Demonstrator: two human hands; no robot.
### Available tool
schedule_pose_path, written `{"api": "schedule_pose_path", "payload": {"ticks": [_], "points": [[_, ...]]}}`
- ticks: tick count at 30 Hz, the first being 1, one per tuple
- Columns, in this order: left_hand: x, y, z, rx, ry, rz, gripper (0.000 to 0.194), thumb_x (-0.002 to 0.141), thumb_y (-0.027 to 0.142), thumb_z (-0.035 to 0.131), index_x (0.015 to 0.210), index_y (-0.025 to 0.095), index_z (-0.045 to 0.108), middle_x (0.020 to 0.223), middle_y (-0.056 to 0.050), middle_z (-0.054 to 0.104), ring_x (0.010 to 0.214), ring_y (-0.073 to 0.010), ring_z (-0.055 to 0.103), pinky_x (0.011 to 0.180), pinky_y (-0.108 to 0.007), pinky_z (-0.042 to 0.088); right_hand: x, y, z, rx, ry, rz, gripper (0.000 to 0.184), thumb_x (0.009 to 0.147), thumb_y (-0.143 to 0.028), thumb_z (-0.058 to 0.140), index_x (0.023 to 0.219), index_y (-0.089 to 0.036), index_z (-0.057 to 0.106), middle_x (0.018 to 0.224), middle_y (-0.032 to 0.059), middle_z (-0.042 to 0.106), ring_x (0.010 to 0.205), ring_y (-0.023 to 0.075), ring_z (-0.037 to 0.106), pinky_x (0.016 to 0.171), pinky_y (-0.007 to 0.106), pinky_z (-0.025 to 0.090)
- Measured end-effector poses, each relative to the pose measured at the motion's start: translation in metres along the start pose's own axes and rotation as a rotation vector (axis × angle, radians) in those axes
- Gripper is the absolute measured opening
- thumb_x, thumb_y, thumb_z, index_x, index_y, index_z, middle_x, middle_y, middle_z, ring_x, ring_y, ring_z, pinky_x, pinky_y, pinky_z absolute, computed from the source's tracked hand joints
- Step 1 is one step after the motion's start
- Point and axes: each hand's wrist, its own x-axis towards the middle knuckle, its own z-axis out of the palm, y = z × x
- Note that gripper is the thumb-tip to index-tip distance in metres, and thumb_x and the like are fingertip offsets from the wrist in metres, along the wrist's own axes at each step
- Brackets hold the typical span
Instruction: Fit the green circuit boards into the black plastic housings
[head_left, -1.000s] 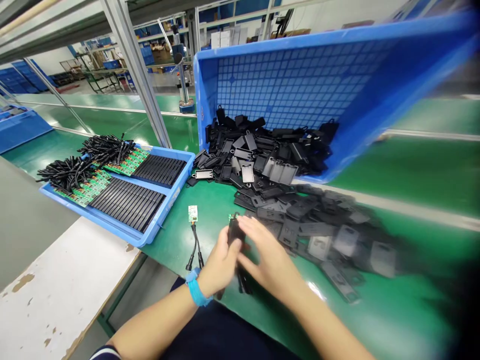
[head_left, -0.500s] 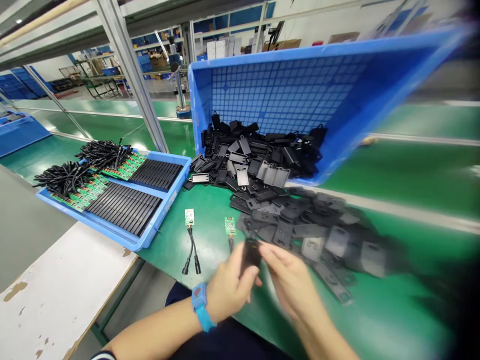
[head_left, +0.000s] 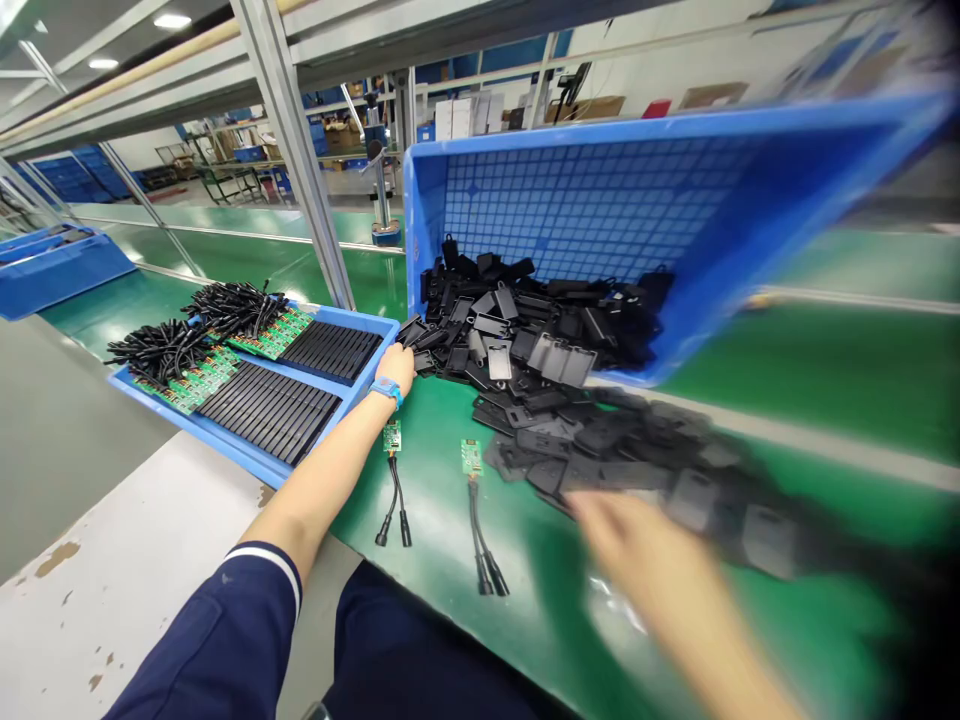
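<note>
My left hand (head_left: 395, 367) reaches forward to the near edge of a heap of black plastic cases (head_left: 495, 330), its fingers at or on the closest cases. Blurred by motion, my right hand (head_left: 645, 555) hangs over flatter black covers (head_left: 600, 450) spread on the green mat, with nothing visible in it. Two small green circuit boards with black forked cables lie on the mat between my hands, one (head_left: 391, 436) nearer my left wrist, the other (head_left: 471, 457) further right.
A tilted blue crate (head_left: 600, 200) holds the heap's back and spills it onto the mat. A blue tray (head_left: 255, 455) at left holds cabled boards and rows of black strips. An aluminium upright (head_left: 296, 170) stands behind it. A chipped white tabletop (head_left: 112, 600) lies at lower left.
My hands have parted: the left moved forward to the heap's edge, the right moved right. The black item held between them is gone, and the second board's cable now lies fully visible on the mat.
</note>
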Motion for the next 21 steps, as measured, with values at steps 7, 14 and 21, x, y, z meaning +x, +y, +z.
{"api": "schedule_pose_path", "payload": {"ticks": [7,14,21], "points": [[-0.063,0.002,-0.015,-0.365,-0.041,-0.107,0.036,0.07,0.022,0.064,0.105,0.015,0.058,0.095,-0.007,0.059,0.085,-0.0193,0.055,0.078,-0.035,0.043,0.003,-0.056,0.084,0.081,-0.029,0.042,0.012,0.075,-0.019,0.05,0.065,-0.017,0.056,0.075,0.0114,0.059,0.073,0.0255,0.057,0.061,0.032,0.039],[-0.154,0.003,0.0,-0.931,-0.135,-0.406,0.031,0.061,0.02,0.067,0.089,0.015,0.057,0.075,-0.001,0.057,0.07,-0.0115,0.055,0.073,-0.027,0.043,-0.004,-0.022,0.048,0.671,-0.212,0.189,0.023,0.08,-0.04,0.046,0.082,-0.017,0.048,0.064,0.0043,0.063,0.049,0.0142,0.055,0.05,0.026,0.045],[-0.168,0.033,0.016,-1.468,-0.499,-0.615,0.026,0.071,0.03,0.047,0.092,0.015,0.051,0.083,-0.008,0.058,0.079,-0.0226,0.059,0.076,-0.045,0.044,-0.023,-0.027,0.041,1.007,-0.28,0.407,0.032,0.069,-0.045,0.063,0.079,-0.016,0.053,0.056,0.0014,0.059,0.043,0.0087,0.043,0.038,0.019,0.032]]}}
